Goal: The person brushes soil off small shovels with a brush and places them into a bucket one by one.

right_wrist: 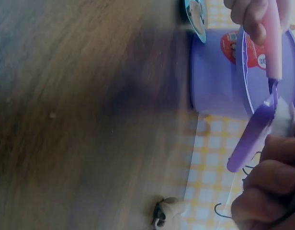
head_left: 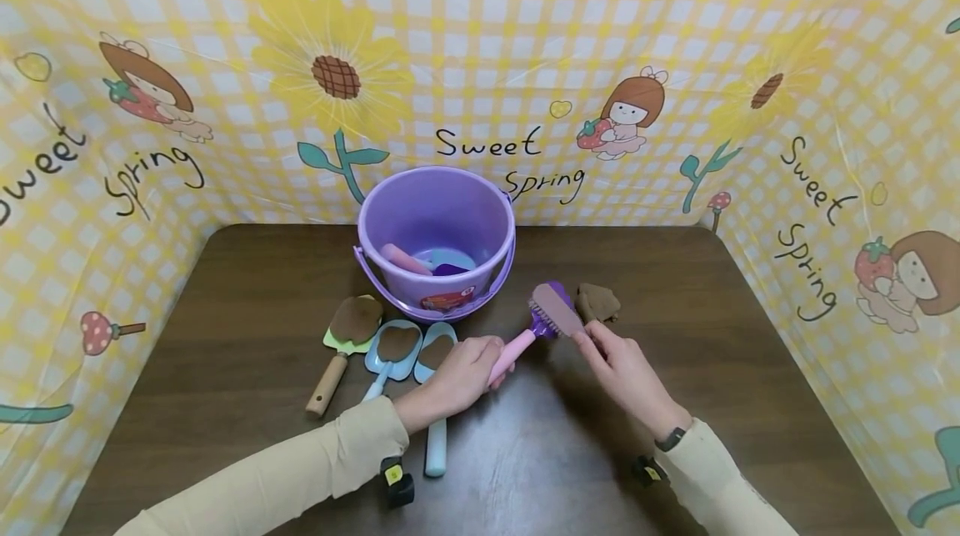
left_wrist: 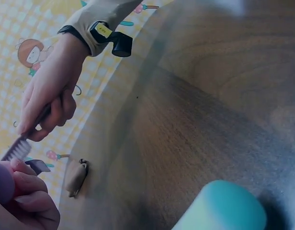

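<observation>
In the head view my left hand (head_left: 467,369) grips the pink handle (head_left: 513,355) of a toy shovel with a purple blade. My right hand (head_left: 626,369) holds a brush (head_left: 557,308), its bristles against or just over the blade, which the brush partly covers. The right wrist view shows the purple blade (right_wrist: 253,136) side-on, beside the right fingers (right_wrist: 274,184). In the left wrist view the brush's pale bristles (left_wrist: 18,149) show close to the left fingers. A crumpled brown thing (head_left: 597,303) lies on the table beyond the right hand; its kind is unclear.
A purple bucket (head_left: 375,248) stands at the back, with pink, blue and purple things inside. Left of it lie a green shovel with a wooden handle (head_left: 327,386) and two light blue shovels (head_left: 415,365), (head_left: 436,448), all bearing brown patches. Checked cloth walls surround the table.
</observation>
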Available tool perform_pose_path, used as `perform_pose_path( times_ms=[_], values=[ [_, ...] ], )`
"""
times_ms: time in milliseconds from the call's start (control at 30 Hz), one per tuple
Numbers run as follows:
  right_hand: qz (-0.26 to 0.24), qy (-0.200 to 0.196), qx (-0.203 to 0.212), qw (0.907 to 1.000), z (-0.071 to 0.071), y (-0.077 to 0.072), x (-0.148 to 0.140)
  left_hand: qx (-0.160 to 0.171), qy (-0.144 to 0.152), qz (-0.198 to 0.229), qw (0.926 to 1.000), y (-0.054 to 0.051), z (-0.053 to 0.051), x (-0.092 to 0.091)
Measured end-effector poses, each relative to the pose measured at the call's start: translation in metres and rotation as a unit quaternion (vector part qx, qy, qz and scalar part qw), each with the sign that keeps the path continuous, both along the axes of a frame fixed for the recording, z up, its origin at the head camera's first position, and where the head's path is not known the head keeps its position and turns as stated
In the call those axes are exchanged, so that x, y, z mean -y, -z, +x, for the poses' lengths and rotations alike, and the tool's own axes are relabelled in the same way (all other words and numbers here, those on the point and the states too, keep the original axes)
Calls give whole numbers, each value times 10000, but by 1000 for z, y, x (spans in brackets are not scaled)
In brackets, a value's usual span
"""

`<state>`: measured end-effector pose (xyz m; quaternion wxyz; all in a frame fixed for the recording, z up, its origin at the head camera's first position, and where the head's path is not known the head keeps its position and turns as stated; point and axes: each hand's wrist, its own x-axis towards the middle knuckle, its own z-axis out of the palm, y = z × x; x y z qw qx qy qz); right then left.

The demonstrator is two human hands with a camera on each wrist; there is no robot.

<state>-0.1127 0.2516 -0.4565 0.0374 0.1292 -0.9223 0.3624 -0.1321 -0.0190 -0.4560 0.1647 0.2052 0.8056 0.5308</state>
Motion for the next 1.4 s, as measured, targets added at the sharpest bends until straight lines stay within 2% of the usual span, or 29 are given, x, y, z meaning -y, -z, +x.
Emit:
perform_pose_path(
  times_ms=[200, 267, 333, 500, 567, 733, 867, 933, 1100, 1167, 1400],
  values=[
    [486, 778, -117, 9957, -7, -2, -3, -205, 58, -136, 9997, 3, 1, -1],
    [559, 886, -220, 9943, -9, -3, -3, -256, 88, -161, 9995, 4, 1, -1],
    [539, 797, -227, 9951, -9, -4, -3, -261, 83, -151, 9995, 5, 1, -2],
    [337, 174, -1, 9993, -7, -4, -1, -185, -26, 0, 9998, 4, 2, -2],
    [346, 108, 64, 9993, -8, -4, -2, -130, -52, 30, 9999, 3, 2, -2],
    [558, 663, 138, 9961, -12, -2, -7, -57, 109, 57, 9999, 0, 3, -3],
    [548, 1069, 180, 9926, -11, -2, -8, 187, 162, 291, 9993, 0, 3, -4],
    [405, 987, 122, 9942, -8, -1, -6, 372, 121, 443, 9983, 0, 3, -4],
    [129, 224, 69, 9996, 1, 3, -1, 627, -16, 857, 9943, -2, 3, -2],
    [173, 170, 78, 9997, 2, 5, -1, 680, -51, 956, 9931, -4, 3, -2],
    [508, 1071, 76, 9929, -1, 11, -5, 828, 105, 996, 9915, -4, 4, -1]
  ],
)
